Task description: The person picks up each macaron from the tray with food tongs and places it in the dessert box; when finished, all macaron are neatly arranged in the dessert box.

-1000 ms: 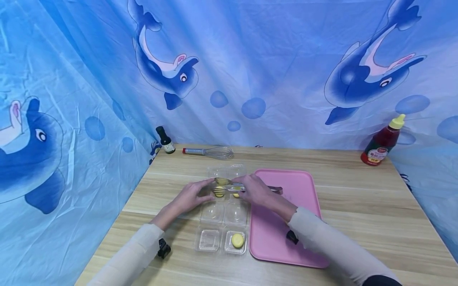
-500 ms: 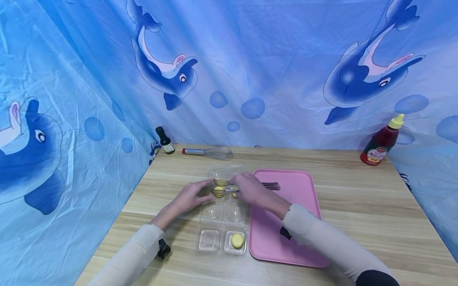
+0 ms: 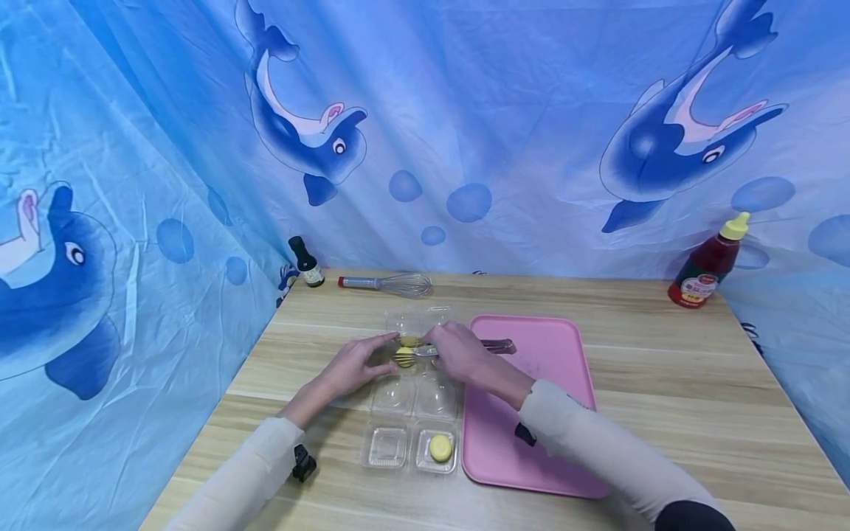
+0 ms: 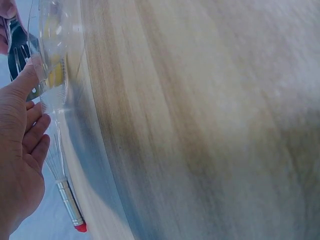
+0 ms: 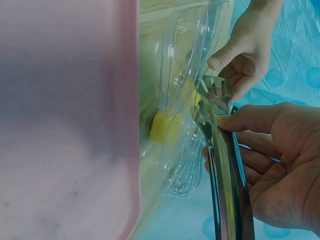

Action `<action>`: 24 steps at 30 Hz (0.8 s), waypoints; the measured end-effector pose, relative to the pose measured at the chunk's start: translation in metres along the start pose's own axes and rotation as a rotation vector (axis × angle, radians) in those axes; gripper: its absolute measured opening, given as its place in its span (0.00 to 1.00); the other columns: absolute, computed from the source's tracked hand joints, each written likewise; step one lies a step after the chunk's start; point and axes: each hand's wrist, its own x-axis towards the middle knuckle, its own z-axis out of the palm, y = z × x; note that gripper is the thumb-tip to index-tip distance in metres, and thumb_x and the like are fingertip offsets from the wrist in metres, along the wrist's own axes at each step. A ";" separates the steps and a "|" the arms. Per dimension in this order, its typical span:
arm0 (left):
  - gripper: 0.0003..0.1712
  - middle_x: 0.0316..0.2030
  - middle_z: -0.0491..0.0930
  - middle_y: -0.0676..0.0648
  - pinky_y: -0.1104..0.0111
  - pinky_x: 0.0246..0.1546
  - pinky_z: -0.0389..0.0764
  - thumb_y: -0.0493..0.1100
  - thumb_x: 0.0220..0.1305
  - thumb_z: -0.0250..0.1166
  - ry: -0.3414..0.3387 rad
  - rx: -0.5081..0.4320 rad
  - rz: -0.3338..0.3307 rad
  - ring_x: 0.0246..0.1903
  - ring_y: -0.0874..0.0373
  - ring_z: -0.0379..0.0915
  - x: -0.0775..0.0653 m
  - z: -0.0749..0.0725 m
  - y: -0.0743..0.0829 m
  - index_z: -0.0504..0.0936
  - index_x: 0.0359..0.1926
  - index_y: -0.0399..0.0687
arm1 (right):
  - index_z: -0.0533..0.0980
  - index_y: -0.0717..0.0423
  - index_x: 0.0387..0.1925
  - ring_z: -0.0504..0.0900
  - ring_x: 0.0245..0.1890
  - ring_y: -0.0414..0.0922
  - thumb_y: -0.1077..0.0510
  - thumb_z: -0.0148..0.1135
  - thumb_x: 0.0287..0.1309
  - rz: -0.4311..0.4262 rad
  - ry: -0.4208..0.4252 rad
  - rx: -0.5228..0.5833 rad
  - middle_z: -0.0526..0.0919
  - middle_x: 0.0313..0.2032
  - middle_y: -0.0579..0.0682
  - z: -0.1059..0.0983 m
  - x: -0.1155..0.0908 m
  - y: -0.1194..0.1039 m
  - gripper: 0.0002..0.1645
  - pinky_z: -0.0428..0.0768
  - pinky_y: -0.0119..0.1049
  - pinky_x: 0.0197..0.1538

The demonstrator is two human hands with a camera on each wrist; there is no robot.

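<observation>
My right hand (image 3: 458,350) grips metal tongs (image 3: 498,346) with slotted ends. In the right wrist view, the tongs' (image 5: 227,175) ends stand slightly apart beside the clear plastic container. In the head view they overlap a round yellow macaron-like piece (image 3: 404,358) in the back container's left compartment. A second yellow piece (image 5: 165,127) sits in the compartment beside it, mostly hidden by my right hand in the head view. My left hand (image 3: 352,365) is at the container's left side, thumb and forefinger spread around that compartment. In the left wrist view its thumb reaches the clear container (image 4: 52,95).
In front lies another clear two-compartment container (image 3: 388,446), holding one yellow piece (image 3: 440,448) on the right. A pink tray (image 3: 524,464) lies to the right. Behind are a whisk (image 3: 392,284), a small dark bottle (image 3: 307,263) and a red sauce bottle (image 3: 707,265).
My right hand and the tongs have shifted slightly left and down in the head view, and the tongs' ends have come a little closer together. My left hand has stayed in place.
</observation>
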 end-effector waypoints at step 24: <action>0.44 0.69 0.77 0.41 0.49 0.71 0.74 0.54 0.63 0.79 -0.024 0.001 -0.027 0.68 0.42 0.75 0.001 -0.002 0.004 0.74 0.75 0.43 | 0.79 0.60 0.67 0.85 0.59 0.52 0.61 0.77 0.59 0.040 0.013 0.196 0.83 0.65 0.56 -0.066 -0.054 0.039 0.35 0.83 0.49 0.64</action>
